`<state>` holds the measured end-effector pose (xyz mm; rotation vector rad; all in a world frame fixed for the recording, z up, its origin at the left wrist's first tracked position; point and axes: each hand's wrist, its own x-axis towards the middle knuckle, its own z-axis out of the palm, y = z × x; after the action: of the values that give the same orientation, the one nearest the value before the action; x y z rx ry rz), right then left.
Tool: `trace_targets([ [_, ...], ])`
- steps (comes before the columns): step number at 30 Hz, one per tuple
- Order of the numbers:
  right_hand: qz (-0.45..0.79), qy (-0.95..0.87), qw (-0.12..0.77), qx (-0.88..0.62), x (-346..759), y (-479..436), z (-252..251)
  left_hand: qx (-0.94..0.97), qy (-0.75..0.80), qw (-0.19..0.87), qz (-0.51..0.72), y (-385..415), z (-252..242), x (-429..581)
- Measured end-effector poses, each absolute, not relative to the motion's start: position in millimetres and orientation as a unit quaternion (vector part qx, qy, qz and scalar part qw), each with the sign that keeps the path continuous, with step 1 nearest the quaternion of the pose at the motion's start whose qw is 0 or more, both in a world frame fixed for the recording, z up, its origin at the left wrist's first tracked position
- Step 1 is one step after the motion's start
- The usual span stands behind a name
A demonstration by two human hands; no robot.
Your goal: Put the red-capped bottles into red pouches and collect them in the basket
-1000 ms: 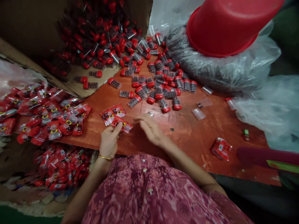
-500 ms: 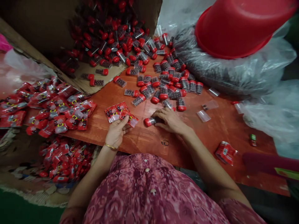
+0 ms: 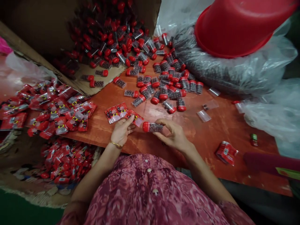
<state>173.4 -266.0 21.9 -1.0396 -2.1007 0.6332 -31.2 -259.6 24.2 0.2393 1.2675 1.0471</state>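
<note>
My left hand (image 3: 122, 130) pinches a red printed sleeve (image 3: 138, 120) with a clear window between thumb and fingers. Other flat red sleeves (image 3: 114, 113) lie on the table just beyond it. In my right hand (image 3: 172, 134) is a clear plastic tube (image 3: 154, 127) filled with small dark balls. The tube lies sideways, with its red cap pointing left toward the sleeve, a small gap apart. Many similar capped tubes (image 3: 163, 93) are strewn over the table ahead of both hands.
A cardboard box (image 3: 35, 59) on its side spills tubes at the back left. Red wrapped packs (image 3: 61, 109) are heaped at the left edge, with more below. A red tub (image 3: 234, 28) rests on a plastic bag (image 3: 211, 72) of dark contents. A crumpled red pack (image 3: 227, 153) lies right.
My right hand has lifted the tube from the table and drawn it slightly nearer my body. My left hand has shifted a little right with its sleeve.
</note>
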Motion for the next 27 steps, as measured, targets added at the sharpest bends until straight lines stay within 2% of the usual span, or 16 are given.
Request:
trace_targets([
  [4,0.315,-0.758,0.372,-0.434,163.4,-267.4,13.2,0.116,0.553,0.676,0.473,-259.1,26.2,-29.9],
  [10,0.556,-0.568,0.416,-0.441,154.6,-276.4,-3.3,0.105,0.566,0.660,0.483,-254.8,28.5,-34.6],
  [13,0.630,-0.497,0.423,-0.421,151.3,-279.2,-7.7,0.114,0.564,0.662,0.480,-253.1,30.1,-34.6],
  [27,0.752,-0.353,0.418,-0.368,145.7,-280.3,-8.8,0.094,0.560,0.674,0.473,-252.6,26.3,-30.1],
])
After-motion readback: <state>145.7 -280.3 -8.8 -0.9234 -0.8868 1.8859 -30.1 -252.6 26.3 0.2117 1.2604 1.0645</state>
